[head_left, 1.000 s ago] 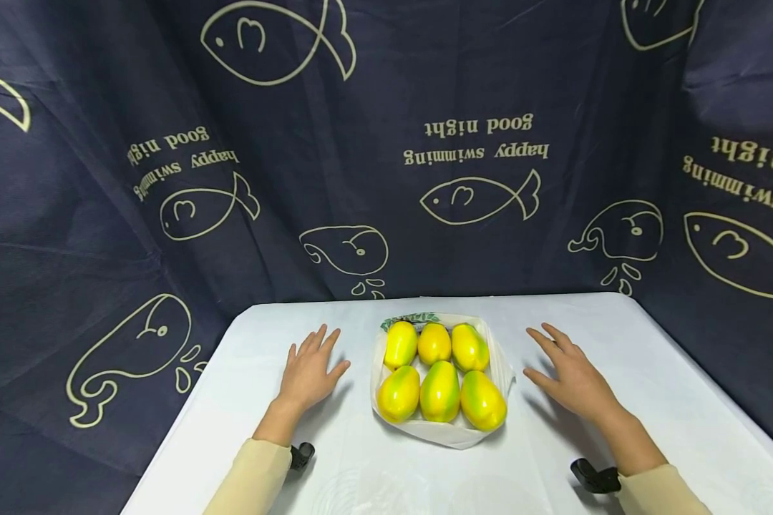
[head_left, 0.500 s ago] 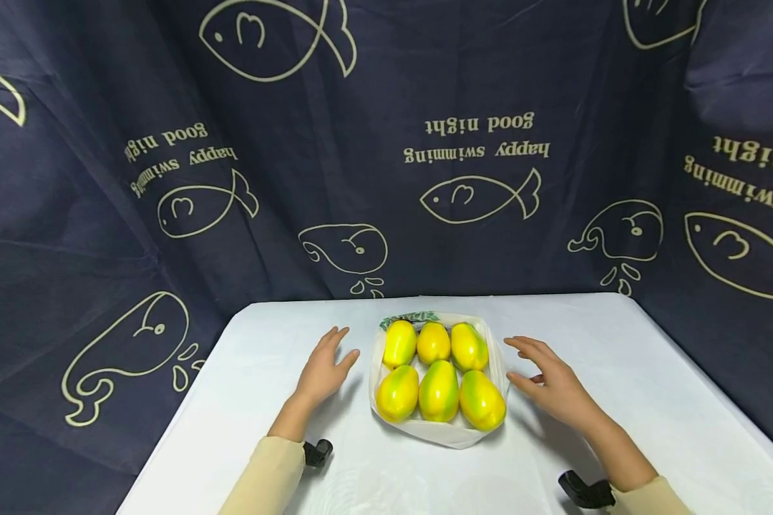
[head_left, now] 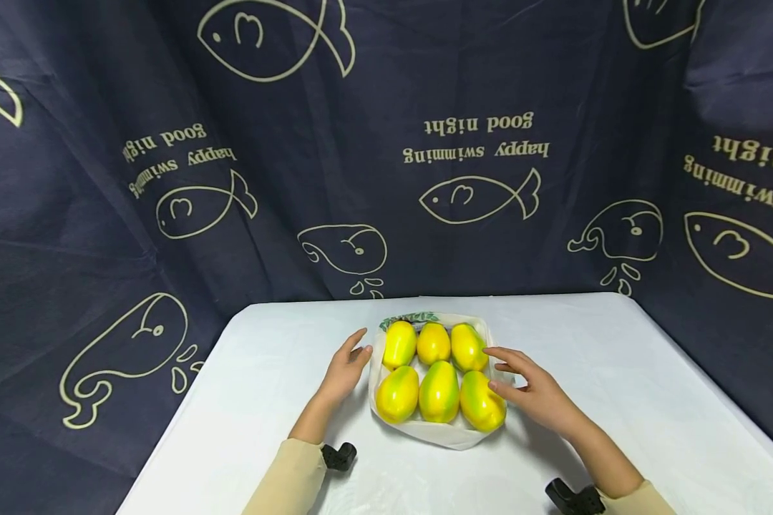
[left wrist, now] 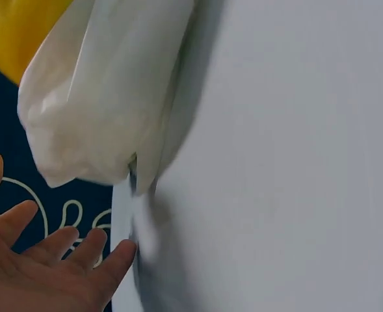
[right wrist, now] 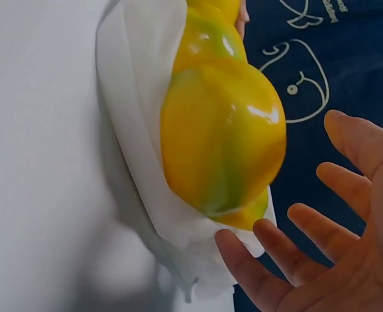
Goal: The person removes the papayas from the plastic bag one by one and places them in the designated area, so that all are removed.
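Several glossy yellow-green fruits, shaped like mangoes (head_left: 439, 392), lie in two rows inside a white bag (head_left: 447, 433) with its top open. My left hand (head_left: 343, 368) is at the bag's left side, fingers apart and holding nothing. In the left wrist view the fingers (left wrist: 80, 250) lie below the bag's crumpled white side (left wrist: 106, 97). On the other side, my right hand (head_left: 535, 390) overlaps the bag's right rim in the head view. The right wrist view shows its spread fingers beside the nearest fruit (right wrist: 224, 136), with nothing in the palm.
A white table (head_left: 296, 315) carries the bag. Dark blue curtains (head_left: 386, 86) with fish and whale drawings hang behind it and at both sides. Black wrist mounts (head_left: 576, 498) sit at both cuffs.
Both hands have moved inward, the left one to the right and the right one to the left, closing in on the bag. The bag and fruits have stayed in place.
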A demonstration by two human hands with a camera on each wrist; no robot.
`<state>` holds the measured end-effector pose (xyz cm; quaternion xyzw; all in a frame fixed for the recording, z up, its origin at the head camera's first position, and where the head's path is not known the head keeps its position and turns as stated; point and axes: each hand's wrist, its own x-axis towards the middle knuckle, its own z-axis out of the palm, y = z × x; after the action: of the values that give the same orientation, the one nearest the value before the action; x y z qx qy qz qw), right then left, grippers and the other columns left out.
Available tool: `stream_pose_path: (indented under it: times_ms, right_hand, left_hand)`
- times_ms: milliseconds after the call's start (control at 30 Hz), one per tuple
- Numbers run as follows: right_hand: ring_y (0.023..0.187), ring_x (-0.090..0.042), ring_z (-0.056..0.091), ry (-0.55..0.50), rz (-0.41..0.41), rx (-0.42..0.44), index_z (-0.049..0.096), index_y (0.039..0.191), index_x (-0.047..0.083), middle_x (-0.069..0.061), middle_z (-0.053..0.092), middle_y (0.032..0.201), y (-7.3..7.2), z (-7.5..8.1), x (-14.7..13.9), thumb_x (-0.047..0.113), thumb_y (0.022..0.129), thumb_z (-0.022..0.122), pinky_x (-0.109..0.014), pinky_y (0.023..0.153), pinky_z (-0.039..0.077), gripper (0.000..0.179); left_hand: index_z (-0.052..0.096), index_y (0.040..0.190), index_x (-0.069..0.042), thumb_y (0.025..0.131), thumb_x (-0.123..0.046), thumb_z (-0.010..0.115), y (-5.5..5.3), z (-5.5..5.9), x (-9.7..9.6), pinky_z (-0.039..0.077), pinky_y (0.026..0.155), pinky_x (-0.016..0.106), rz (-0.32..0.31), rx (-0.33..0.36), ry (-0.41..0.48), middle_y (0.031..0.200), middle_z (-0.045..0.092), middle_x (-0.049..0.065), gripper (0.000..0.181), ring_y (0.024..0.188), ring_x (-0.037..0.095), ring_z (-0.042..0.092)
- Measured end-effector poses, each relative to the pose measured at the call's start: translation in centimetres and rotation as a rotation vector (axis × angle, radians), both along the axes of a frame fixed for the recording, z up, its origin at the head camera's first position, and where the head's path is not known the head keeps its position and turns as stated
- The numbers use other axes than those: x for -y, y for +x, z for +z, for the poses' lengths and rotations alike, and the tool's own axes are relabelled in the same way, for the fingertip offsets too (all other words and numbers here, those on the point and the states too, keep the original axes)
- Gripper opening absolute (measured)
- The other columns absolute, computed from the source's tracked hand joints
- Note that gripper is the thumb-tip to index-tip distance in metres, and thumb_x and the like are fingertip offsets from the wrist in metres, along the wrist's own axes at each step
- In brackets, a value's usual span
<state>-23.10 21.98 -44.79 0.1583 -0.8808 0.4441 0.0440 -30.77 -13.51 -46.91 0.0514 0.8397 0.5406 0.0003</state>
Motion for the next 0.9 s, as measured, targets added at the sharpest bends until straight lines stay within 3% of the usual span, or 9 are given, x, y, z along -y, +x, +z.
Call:
stream_pose_path:
  times_ms: [133,267,633,900]
  right_hand:
    - [0.126,-0.041,0.057,-0.005,0.019,0.012,0.053,0.142,0.02,-0.015,0.049,0.149,0.1,-0.4,0.5,0.03,0.093,0.071,-0.052,0.092,0.057,0.054]
    - [0.128,-0.042,0.054,-0.018,0.043,0.06,0.052,0.143,0.019,-0.015,0.047,0.151,0.1,-0.8,0.8,0.031,0.092,0.071,-0.049,0.089,0.058,0.056]
    - [0.134,-0.048,0.046,0.007,0.109,0.16,0.044,0.149,0.021,-0.017,0.041,0.155,0.2,-0.8,0.7,0.034,0.091,0.072,-0.057,0.093,0.054,0.066]
    - [0.14,-0.051,0.039,-0.007,0.133,0.167,0.051,0.144,0.018,-0.02,0.038,0.156,0.3,-1.0,1.1,0.033,0.088,0.076,-0.07,0.099,0.047,0.063]
  left_hand:
    - [0.038,0.154,-0.016,0.104,-0.029,0.05,-0.2,-0.6,-0.4,0.04,0.114,0.058,-0.007,0.016,0.087,0.161,0.033,0.018,0.053,0.144,0.04,0.042]
    - [0.039,0.154,-0.02,0.104,-0.031,0.052,-0.3,-0.9,-0.8,0.044,0.112,0.056,-0.029,0.036,0.145,0.163,0.032,0.015,0.053,0.144,0.038,0.042]
    - [0.038,0.155,-0.022,0.102,-0.031,0.055,-0.6,-1.7,-1.5,0.03,0.12,0.059,-0.093,0.027,0.225,0.163,0.032,0.012,0.056,0.147,0.042,0.034]
    - [0.039,0.155,-0.025,0.104,-0.026,0.052,-0.4,-2.3,-1.7,0.015,0.126,0.056,-0.122,0.06,0.254,0.166,0.026,0.007,0.053,0.154,0.038,0.019]
